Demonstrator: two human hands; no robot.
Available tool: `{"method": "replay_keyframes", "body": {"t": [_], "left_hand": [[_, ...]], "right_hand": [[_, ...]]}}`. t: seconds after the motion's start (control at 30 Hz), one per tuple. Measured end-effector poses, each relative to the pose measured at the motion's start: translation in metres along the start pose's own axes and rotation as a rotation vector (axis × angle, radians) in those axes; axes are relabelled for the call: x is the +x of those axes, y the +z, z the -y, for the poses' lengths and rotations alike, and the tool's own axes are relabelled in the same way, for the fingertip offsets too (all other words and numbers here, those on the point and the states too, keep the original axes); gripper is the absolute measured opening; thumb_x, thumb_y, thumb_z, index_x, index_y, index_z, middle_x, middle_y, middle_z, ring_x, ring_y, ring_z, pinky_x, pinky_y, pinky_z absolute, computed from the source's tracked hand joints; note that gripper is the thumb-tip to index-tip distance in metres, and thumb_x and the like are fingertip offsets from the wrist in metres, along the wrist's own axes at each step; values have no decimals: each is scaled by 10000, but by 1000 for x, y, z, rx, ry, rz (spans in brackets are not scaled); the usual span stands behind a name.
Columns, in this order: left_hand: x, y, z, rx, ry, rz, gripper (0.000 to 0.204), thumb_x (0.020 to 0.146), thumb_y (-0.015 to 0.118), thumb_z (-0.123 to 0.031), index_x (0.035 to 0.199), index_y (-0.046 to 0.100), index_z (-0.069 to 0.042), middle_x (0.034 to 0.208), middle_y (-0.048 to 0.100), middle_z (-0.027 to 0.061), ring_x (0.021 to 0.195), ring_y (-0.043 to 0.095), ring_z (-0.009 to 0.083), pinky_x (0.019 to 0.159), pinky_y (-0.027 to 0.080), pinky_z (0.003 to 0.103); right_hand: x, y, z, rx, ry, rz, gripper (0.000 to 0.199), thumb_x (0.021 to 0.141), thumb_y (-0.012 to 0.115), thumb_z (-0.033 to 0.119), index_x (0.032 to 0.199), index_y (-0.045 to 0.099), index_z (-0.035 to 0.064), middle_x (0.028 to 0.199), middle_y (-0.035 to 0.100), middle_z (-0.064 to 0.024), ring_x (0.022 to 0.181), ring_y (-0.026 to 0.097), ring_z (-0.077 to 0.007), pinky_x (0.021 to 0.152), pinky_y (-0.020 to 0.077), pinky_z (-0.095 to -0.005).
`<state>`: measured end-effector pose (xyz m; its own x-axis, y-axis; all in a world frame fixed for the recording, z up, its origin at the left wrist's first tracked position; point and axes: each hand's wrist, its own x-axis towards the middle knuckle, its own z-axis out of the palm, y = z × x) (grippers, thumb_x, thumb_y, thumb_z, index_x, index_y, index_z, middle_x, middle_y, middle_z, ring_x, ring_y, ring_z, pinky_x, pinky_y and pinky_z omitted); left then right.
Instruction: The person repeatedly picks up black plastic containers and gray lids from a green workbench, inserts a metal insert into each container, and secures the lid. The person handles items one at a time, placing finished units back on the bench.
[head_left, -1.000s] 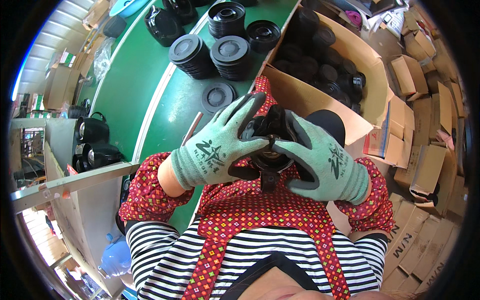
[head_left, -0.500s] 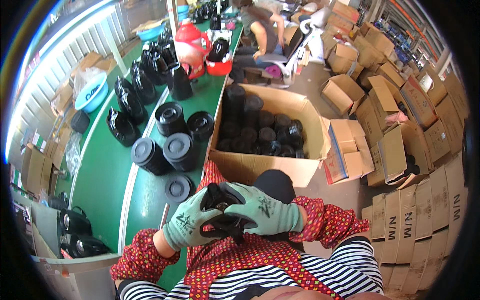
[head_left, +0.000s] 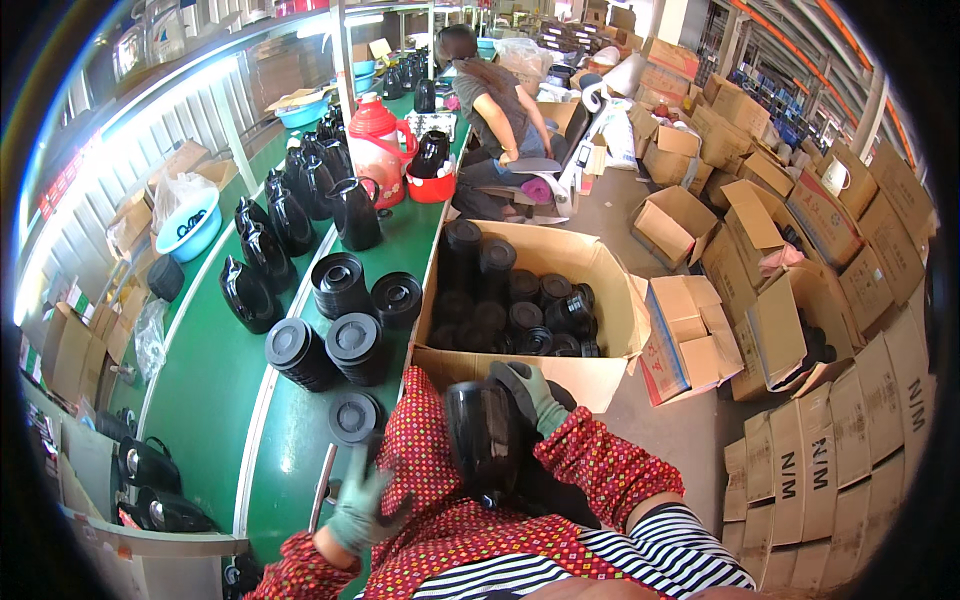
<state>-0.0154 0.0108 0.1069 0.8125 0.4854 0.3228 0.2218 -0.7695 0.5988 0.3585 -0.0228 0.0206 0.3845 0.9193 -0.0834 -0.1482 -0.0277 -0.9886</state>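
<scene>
Over my lap lies a glossy black jug (head_left: pixel 484 432), its narrower end toward me. My gloved right hand (head_left: pixel 536 393) grips it at its far right side; the fingers are partly hidden behind the jug. My gloved left hand (head_left: pixel 362 508) is apart from the jug, above the green bench edge, blurred, with fingers spread and nothing visible in them. Nearest to it on the bench is a round black lid-like part (head_left: pixel 355 416). Beyond stand stacks of similar parts (head_left: pixel 354 345), and several black jugs (head_left: pixel 250 293) are lined up along the left.
A large open cardboard box (head_left: pixel 530 375) with black round parts stands right of the green bench (head_left: pixel 205 440). A red vacuum flask (head_left: pixel 379 150) stands farther along. A seated person (head_left: pixel 500 110) is at the far side. Cartons (head_left: pixel 815 450) line the right. A metal rod (head_left: pixel 322 487) is near my left hand.
My left hand has let go of the jug and moved left and down. My right hand has shifted right and away, with the jug now turned so its body shows. The view has tilted up.
</scene>
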Motion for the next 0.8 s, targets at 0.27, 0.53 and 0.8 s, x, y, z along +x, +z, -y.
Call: {"method": "replay_keyframes", "body": {"t": [0.27, 0.53, 0.8], "left_hand": [[-144, 20, 110, 155, -1013, 33, 1086, 815, 880, -179, 1697, 250, -120, 1476, 524, 274, 1173, 657, 444, 950, 560, 487], [-100, 4, 75, -636, -1058, -366, 593, 1016, 648, -42, 1585, 492, -99, 865, 653, 13, 569, 535, 85, 446, 413, 260], [48, -50, 5, -749, -875, -155, 683, 1034, 631, -183, 1651, 382, -25, 1084, 667, 86, 641, 586, 93, 595, 469, 239]], "right_hand": [[-17, 11, -66, 40, 73, 54, 286, 1063, 685, 261, 1022, 774, -8, 977, 790, -85, 882, 726, -147, 831, 569, -290], [-29, 22, -20, -104, -100, 70, 227, 982, 783, 200, 948, 711, -12, 877, 703, -44, 862, 683, -136, 820, 538, -298], [-43, 19, 31, -143, -81, 207, 126, 882, 817, 66, 937, 737, -14, 977, 695, -95, 988, 686, -206, 901, 533, -333]]}}
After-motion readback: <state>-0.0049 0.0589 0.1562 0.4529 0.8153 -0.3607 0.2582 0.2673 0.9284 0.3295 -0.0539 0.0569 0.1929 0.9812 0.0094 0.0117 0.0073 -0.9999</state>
